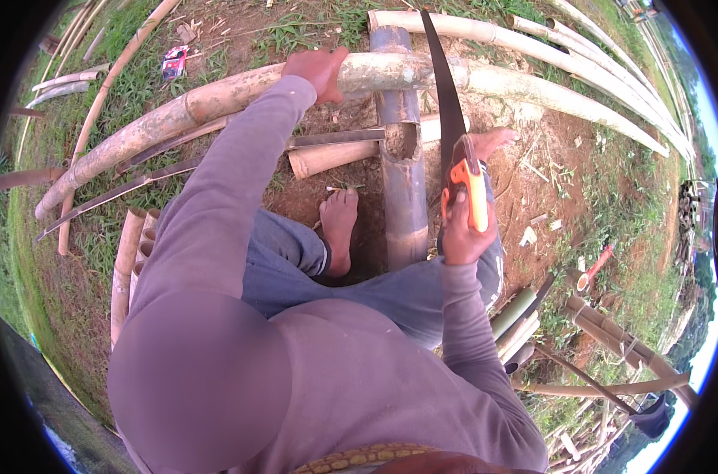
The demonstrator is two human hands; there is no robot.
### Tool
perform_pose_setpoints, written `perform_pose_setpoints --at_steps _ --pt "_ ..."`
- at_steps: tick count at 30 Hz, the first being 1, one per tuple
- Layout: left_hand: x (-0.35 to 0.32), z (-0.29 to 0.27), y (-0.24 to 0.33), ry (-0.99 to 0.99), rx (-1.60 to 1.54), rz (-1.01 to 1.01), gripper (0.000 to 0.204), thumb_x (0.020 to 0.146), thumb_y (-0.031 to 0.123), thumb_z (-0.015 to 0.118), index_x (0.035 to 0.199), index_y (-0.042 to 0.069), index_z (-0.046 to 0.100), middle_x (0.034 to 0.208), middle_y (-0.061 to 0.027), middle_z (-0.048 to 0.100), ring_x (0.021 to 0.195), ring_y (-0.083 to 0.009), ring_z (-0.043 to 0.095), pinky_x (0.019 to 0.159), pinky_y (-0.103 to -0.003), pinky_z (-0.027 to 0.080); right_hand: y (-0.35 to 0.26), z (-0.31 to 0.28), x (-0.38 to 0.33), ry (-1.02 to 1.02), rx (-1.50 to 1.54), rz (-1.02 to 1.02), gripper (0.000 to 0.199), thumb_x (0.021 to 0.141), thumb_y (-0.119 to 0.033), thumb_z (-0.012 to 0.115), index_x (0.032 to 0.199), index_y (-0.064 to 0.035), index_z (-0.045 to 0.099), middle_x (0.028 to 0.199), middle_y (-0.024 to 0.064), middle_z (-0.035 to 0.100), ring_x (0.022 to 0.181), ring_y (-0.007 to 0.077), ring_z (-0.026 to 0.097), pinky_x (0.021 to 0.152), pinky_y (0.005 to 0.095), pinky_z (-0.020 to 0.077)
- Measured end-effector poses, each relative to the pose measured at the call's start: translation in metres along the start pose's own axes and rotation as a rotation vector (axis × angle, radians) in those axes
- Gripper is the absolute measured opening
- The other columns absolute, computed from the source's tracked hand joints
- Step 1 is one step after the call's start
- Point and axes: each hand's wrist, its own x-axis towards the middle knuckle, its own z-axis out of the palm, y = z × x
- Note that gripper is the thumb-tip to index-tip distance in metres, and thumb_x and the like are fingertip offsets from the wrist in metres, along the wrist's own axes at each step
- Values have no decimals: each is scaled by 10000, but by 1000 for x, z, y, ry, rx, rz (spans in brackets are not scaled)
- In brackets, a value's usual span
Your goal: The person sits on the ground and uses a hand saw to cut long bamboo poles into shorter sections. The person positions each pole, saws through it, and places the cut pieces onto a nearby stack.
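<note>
A long, thick, pale bamboo pole [232,90] lies crosswise in front of me, resting over an upright-running dark bamboo piece [405,201] with a notch cut in it. My left hand [318,73] is wrapped over the pole, left of that crossing. In my right hand [468,235] is a handsaw [447,103], held by its orange handle. Its dark blade points away from me and overlaps the pole just right of the crossing; whether it touches the pole I cannot tell.
A split bamboo strip [335,139] and a short bamboo length [327,160] lie beneath the pole. More long poles [596,73] are at the far right. Cut tubes [128,257] stand at left. A red-handled tool [596,267] and a shovel-like blade [650,417] are on the right.
</note>
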Motion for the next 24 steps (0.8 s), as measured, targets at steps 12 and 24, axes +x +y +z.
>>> perform_pose_setpoints --at_steps 12,24 --pt "10 -14 -9 -92 -47 -26 848 730 436 906 1438 138 546 1213 -195 743 1101 -408 733 961 -545 581 -8 -42 -67 40 25 68 106 1038 -71 732 1061 15 674 779 44 672 588 65 599 536 238 505" --pt "13 -24 -12 -99 -84 -40 901 717 436 912 1486 143 546 1241 -194 751 1115 -404 735 974 -522 585 7 19 16 8 73 78 122 1002 -21 751 1041 58 667 900 78 719 854 125 688 798 299 602"
